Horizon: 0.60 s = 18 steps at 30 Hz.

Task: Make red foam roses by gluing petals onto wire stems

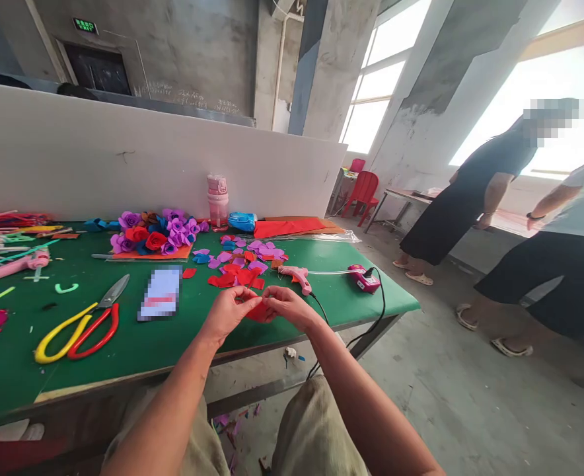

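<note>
Left hand (228, 312) and right hand (288, 305) meet fingertip to fingertip over the near edge of the green table (173, 344), both pinched on one small red felt piece (258, 311). Piece mostly hidden by fingers; shape and long axis can't be told, it seems to lie roughly left-right between the hands. Just beyond them: loose red and purple felt petals (242, 264), pink glue gun (296, 276) with nozzle toward the near edge, cord running to a pink plug block (364, 277) near the right edge. Left of the hands: a blurred card (160, 293), then red and yellow scissors (81, 324), blades pointing to the far edge. Far side: finished felt roses (156, 233) on an orange sheet, pink bottle (217, 198), contents unseen. Two people (475, 198) stand off the right end.
</note>
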Each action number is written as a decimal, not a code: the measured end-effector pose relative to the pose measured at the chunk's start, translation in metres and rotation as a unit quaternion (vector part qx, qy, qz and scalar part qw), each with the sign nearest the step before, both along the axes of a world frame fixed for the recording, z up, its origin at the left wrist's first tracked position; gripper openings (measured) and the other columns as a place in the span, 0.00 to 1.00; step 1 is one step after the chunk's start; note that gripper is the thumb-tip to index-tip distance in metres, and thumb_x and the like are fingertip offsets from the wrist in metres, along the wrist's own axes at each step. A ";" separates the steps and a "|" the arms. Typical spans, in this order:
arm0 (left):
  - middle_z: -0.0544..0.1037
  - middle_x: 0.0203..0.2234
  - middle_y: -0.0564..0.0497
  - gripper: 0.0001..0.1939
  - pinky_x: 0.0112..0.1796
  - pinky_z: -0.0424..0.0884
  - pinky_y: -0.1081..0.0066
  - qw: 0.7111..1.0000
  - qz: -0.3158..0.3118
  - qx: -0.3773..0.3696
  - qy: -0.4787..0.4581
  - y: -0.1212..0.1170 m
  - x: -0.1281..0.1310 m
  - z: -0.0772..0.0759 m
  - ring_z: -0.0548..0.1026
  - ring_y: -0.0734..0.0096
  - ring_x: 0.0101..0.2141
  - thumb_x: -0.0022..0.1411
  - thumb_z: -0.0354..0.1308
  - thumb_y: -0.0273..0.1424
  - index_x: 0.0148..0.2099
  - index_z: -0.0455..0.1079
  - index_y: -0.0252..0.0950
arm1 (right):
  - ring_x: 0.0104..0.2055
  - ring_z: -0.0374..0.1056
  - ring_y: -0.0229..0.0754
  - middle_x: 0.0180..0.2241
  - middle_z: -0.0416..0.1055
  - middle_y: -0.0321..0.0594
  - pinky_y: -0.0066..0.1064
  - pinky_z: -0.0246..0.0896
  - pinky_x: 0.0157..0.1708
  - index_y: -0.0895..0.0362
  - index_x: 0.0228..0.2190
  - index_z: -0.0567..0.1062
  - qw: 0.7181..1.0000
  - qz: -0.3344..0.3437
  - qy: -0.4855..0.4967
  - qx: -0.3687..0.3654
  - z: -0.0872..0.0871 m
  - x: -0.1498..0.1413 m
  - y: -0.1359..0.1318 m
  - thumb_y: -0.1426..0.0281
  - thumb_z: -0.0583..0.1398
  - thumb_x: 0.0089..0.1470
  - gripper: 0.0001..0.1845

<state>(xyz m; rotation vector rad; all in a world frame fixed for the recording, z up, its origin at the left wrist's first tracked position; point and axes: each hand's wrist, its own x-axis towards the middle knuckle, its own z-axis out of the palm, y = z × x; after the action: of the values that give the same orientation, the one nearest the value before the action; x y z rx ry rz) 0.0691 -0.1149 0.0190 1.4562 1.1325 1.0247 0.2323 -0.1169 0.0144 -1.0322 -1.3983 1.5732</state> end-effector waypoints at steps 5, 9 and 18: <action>0.67 0.16 0.58 0.15 0.18 0.53 0.78 0.998 0.008 -0.053 -0.042 0.006 0.004 -0.011 0.59 0.81 0.17 0.43 0.64 0.40 0.26 0.67 0.34 | 0.21 0.69 0.34 0.18 0.70 0.32 0.24 0.64 0.23 0.57 0.26 0.68 0.998 -0.054 0.009 -0.032 -0.007 -0.007 -0.006 0.59 0.62 0.45 0.14; 0.66 0.17 0.59 0.16 0.15 0.46 0.78 0.995 0.027 -0.066 -0.064 0.013 0.003 -0.014 0.54 0.83 0.15 0.41 0.64 0.40 0.28 0.67 0.34 | 0.19 0.67 0.32 0.19 0.72 0.33 0.23 0.64 0.22 0.58 0.27 0.67 0.997 -0.063 0.021 -0.031 -0.020 -0.013 -0.005 0.59 0.65 0.40 0.18; 0.73 0.19 0.53 0.09 0.27 0.61 0.74 0.997 -0.001 0.005 0.078 0.020 -0.003 -0.021 0.68 0.73 0.23 0.43 0.61 0.35 0.25 0.71 0.33 | 0.15 0.60 0.32 0.15 0.69 0.32 0.24 0.56 0.16 0.57 0.23 0.67 0.987 -0.132 -0.088 -0.004 -0.020 0.003 -0.001 0.59 0.61 0.43 0.14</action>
<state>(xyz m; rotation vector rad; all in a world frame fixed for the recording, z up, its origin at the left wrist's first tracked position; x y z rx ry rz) 0.0664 -0.0952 -0.0024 1.5668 1.2385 0.9284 0.2356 -0.1181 -0.0056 -1.3297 -1.3084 1.3217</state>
